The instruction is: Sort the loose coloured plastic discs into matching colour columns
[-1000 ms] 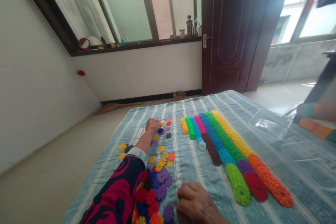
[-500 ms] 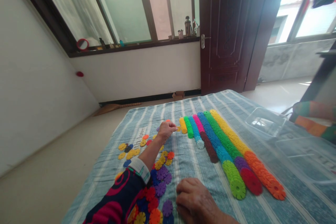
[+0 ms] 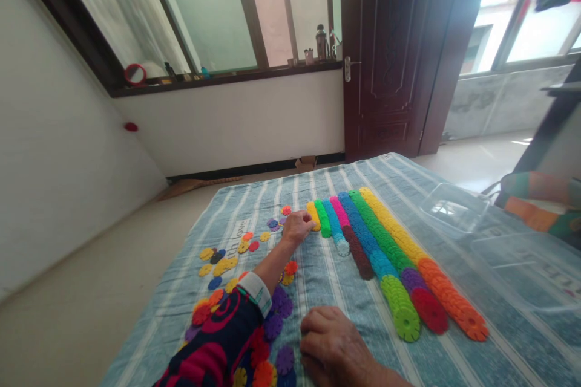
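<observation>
My left hand [image 3: 298,227] reaches across the bed to the near end of a short yellow row of overlapping notched plastic discs [image 3: 312,211]. Its fingertips are pinched together at a yellow disc there, which they mostly cover. My right hand [image 3: 333,338] lies curled on the striped cover, with nothing visible in its closed fingers. Right of the left hand run more rows, among them a short green row [image 3: 322,217], a brown stretch [image 3: 356,253] and a long yellow-to-orange row [image 3: 422,257]. Loose purple discs [image 3: 278,311] lie piled beside my left forearm.
Loose yellow discs [image 3: 224,265] and other colours are scattered on the left of the bed cover [image 3: 181,296]. Clear plastic boxes [image 3: 454,208] stand at the right. Beyond the bed are a dark red door [image 3: 390,54] and a window ledge [image 3: 254,75] with bottles.
My left hand has moved slightly right, carrying a yellow disc to the near end of the short yellow row. My right hand has stayed curled in its place. The view has shifted slightly.
</observation>
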`<state>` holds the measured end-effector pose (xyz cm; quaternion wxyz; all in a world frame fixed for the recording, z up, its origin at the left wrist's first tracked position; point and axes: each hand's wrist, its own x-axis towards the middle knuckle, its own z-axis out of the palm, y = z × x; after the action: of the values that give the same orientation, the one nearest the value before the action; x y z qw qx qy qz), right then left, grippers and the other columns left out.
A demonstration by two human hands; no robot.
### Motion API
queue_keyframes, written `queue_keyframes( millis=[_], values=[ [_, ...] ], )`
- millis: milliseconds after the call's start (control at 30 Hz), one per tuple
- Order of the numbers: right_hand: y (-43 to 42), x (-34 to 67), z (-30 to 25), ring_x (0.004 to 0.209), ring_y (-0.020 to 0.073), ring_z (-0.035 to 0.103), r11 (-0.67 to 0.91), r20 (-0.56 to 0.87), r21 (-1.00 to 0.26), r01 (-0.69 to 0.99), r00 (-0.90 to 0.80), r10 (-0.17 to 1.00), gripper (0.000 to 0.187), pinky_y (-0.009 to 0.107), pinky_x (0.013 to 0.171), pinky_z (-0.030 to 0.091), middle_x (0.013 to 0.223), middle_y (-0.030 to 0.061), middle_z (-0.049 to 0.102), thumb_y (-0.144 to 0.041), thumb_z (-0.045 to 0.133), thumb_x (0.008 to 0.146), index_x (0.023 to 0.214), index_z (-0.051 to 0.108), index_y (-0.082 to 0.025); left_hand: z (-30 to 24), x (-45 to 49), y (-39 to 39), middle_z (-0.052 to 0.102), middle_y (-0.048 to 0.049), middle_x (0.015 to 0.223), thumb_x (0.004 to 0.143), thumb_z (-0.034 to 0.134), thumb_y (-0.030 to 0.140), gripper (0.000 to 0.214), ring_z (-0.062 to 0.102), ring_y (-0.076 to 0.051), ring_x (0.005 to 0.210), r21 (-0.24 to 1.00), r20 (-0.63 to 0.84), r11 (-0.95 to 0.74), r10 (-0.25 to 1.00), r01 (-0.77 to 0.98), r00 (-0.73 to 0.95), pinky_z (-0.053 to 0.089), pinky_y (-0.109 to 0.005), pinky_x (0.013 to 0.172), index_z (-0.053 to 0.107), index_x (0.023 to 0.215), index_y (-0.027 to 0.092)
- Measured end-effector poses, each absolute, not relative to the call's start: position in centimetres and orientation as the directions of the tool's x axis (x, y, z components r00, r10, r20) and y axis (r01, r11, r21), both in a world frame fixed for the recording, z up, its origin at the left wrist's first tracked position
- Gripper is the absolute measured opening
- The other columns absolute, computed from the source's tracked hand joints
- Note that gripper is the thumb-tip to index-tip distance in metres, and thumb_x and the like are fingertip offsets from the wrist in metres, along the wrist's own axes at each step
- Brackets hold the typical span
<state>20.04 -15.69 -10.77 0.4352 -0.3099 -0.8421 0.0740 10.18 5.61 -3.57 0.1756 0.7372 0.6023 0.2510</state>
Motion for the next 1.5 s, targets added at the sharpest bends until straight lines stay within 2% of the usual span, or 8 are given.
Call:
queue_keyframes(
  millis=[200, 433, 733, 867, 1000, 1267, 1400, 1500],
  values=[
    [-15.7, 20.0, -10.8, 0.078, 0.0163, 0.054, 0.795, 0.682, -0.388, 0.466, -0.435, 0.588, 0.014, 0.030, 0.068, 0.039, 0.083, 0.0013, 0.061, -0.017, 0.062, 0.074, 0.068, 0.050, -0.021, -3.4, 10.4, 4.5, 0.071, -0.0031, 0.081, 0.070, 0.069, 0.027, 0.014, 0.063, -0.018, 0.076, 0.401, 0.137, -0.165, 0.983, 0.901, 0.119, 0.040, -0.026, 0.064, 0.067, 0.079, 0.017],
    [-15.7, 20.0, -10.9, 0.077, 0.0165, 0.054, 0.794, 0.692, -0.387, 0.468, -0.422, 0.586, 0.013, 0.030, 0.067, 0.038, 0.081, 0.0010, 0.061, -0.016, 0.061, 0.074, 0.069, 0.050, -0.021, -3.2, 11.5, 4.0, 0.072, -0.0045, 0.087, 0.072, 0.068, 0.027, 0.013, 0.065, -0.020, 0.084, 0.361, 0.097, -0.100, 0.993, 0.927, 0.070, 0.040, -0.026, 0.066, 0.066, 0.082, 0.018],
    [-16.1, 20.2, -10.3, 0.077, 0.0167, 0.054, 0.784, 0.669, -0.418, 0.460, -0.427, 0.608, 0.014, 0.031, 0.067, 0.038, 0.080, 0.0010, 0.061, -0.016, 0.063, 0.075, 0.069, 0.051, -0.021, -2.3, 9.4, 4.0, 0.072, -0.0041, 0.085, 0.076, 0.063, 0.027, 0.012, 0.064, -0.018, 0.080, 0.332, 0.136, -0.104, 0.989, 0.937, 0.061, 0.041, -0.025, 0.067, 0.068, 0.083, 0.018],
    [-16.3, 20.3, -10.0, 0.077, 0.0162, 0.055, 0.783, 0.654, -0.434, 0.447, -0.442, 0.614, 0.016, 0.031, 0.070, 0.040, 0.080, 0.0007, 0.060, -0.015, 0.062, 0.077, 0.068, 0.051, -0.020, -0.6, 4.9, 4.8, 0.072, -0.0030, 0.083, 0.076, 0.061, 0.025, 0.010, 0.065, -0.018, 0.082, 0.242, 0.130, 0.005, 0.991, 0.970, -0.037, 0.041, -0.024, 0.066, 0.070, 0.076, 0.020],
    [-16.3, 20.4, -9.7, 0.078, 0.0163, 0.056, 0.781, 0.648, -0.440, 0.443, -0.445, 0.618, 0.014, 0.032, 0.070, 0.041, 0.080, 0.0005, 0.061, -0.014, 0.061, 0.077, 0.070, 0.051, -0.021, 0.6, 0.7, 5.0, 0.072, -0.0027, 0.077, 0.066, 0.068, 0.020, 0.004, 0.066, -0.020, 0.081, 0.176, 0.007, 0.132, 0.991, 0.976, -0.135, 0.039, -0.023, 0.061, 0.071, 0.069, 0.020],
    [-16.4, 20.4, -9.2, 0.077, 0.0166, 0.055, 0.772, 0.641, -0.456, 0.443, -0.438, 0.630, 0.015, 0.031, 0.069, 0.039, 0.078, 0.0007, 0.061, -0.012, 0.060, 0.076, 0.068, 0.050, -0.020, -0.2, -1.4, 4.6, 0.057, 0.0031, 0.047, 0.061, 0.071, 0.019, 0.003, 0.060, -0.014, 0.057, 0.312, -0.075, 0.102, 0.994, 0.945, -0.083, 0.038, -0.021, 0.052, 0.068, 0.060, 0.018],
    [-16.5, 20.4, -9.2, 0.076, 0.0162, 0.054, 0.768, 0.644, -0.460, 0.446, -0.427, 0.634, 0.015, 0.031, 0.068, 0.038, 0.079, 0.0006, 0.061, -0.012, 0.059, 0.075, 0.067, 0.049, -0.020, -0.5, -1.4, 4.6, 0.053, 0.0052, 0.044, 0.063, 0.066, 0.016, 0.002, 0.053, -0.011, 0.047, 0.397, -0.067, 0.119, 0.993, 0.910, -0.100, 0.037, -0.021, 0.047, 0.066, 0.065, 0.016],
    [-16.5, 20.4, -9.1, 0.076, 0.0160, 0.054, 0.767, 0.646, -0.456, 0.451, -0.425, 0.634, 0.016, 0.031, 0.068, 0.037, 0.079, 0.0005, 0.061, -0.012, 0.060, 0.074, 0.066, 0.049, -0.020, -0.4, -0.8, 4.3, 0.058, 0.0039, 0.052, 0.065, 0.065, 0.019, 0.004, 0.054, -0.011, 0.052, 0.493, -0.012, 0.072, 0.997, 0.867, -0.076, 0.040, -0.021, 0.050, 0.066, 0.066, 0.015]
  ],
)
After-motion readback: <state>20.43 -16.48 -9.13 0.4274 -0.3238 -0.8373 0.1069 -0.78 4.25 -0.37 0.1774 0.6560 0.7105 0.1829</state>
